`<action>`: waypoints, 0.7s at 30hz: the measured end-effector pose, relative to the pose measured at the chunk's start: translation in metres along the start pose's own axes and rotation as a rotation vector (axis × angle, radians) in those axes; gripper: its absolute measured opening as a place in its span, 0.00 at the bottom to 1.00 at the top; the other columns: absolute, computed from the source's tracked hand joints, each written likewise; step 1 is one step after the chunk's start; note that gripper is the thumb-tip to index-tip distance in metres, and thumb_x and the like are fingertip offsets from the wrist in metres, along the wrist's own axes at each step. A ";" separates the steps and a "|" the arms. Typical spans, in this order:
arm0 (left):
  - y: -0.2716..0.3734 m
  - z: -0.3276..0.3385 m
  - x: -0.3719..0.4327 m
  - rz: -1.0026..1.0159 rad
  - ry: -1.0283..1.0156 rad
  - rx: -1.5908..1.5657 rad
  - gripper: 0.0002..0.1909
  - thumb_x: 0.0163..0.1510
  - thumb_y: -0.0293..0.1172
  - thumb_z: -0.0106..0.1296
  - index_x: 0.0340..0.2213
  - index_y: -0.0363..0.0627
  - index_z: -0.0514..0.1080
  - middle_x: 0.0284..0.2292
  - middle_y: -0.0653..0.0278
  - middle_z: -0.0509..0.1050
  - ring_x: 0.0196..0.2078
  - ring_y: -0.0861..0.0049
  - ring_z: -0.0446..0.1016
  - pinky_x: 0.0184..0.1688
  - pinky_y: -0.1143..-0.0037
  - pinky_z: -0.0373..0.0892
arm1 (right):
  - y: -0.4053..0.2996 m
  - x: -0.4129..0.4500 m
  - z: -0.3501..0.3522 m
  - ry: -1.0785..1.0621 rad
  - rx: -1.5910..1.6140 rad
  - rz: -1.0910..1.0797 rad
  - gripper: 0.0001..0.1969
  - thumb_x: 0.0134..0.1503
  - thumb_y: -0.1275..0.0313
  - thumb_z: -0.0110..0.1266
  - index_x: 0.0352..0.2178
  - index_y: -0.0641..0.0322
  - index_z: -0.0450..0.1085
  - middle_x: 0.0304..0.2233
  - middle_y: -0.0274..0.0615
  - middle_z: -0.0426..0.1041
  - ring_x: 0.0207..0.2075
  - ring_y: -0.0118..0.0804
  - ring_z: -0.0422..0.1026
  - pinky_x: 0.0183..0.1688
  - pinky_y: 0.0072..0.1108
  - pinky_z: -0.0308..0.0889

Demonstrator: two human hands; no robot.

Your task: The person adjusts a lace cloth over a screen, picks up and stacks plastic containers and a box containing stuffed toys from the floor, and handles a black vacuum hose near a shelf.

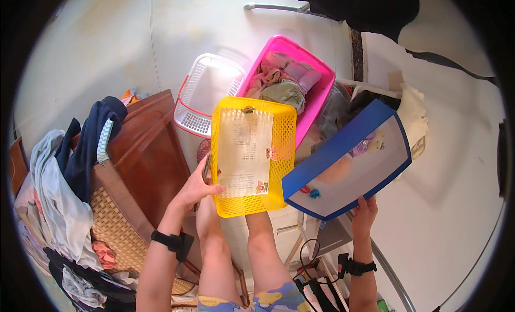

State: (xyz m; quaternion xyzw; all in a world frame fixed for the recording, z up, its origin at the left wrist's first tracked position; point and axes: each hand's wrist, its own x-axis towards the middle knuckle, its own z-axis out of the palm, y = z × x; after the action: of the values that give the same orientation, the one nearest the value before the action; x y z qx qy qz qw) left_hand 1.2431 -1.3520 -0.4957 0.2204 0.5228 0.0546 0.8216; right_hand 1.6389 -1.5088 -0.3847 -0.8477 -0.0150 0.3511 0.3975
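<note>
My left hand [201,185] grips the left side of a yellow perforated plastic basket [285,171], thumb over its rim. A printed paper sheet [243,155] lies in the basket, and cartoon stickers show beside it. Between my left fingers and the basket is a thin dark flat object [207,167] that I cannot identify. With my right hand [365,211] I pinch the lower edge of a tilted blue-rimmed box [342,149] with a pale inside. Small items, including a purple one [362,146] and a round blue one [314,193], show within it. The two containers nearly meet.
Beyond the yellow basket stand a pink basket [324,76] of crumpled clothes [285,81] and a white basket [209,79] with a red handle. Clothes [60,195] drape over a brown wooden piece of furniture [145,159] and woven surface at left. A metal tube [392,263] curves at lower right.
</note>
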 end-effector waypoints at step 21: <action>0.057 -0.028 -0.037 0.250 0.271 0.291 0.51 0.30 0.28 0.60 0.57 0.37 0.49 0.55 0.58 0.55 0.59 0.72 0.54 0.60 0.75 0.49 | 0.022 -0.008 -0.039 0.035 0.030 0.064 0.11 0.55 0.80 0.43 0.41 0.62 0.66 0.30 0.28 0.70 0.23 0.15 0.63 0.20 0.09 0.54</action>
State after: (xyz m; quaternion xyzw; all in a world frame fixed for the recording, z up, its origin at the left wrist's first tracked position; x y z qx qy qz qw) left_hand 1.2101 -1.3036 -0.4511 0.3903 0.5993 0.1090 0.6904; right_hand 1.6509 -1.5514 -0.3780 -0.8478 0.0241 0.3488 0.3988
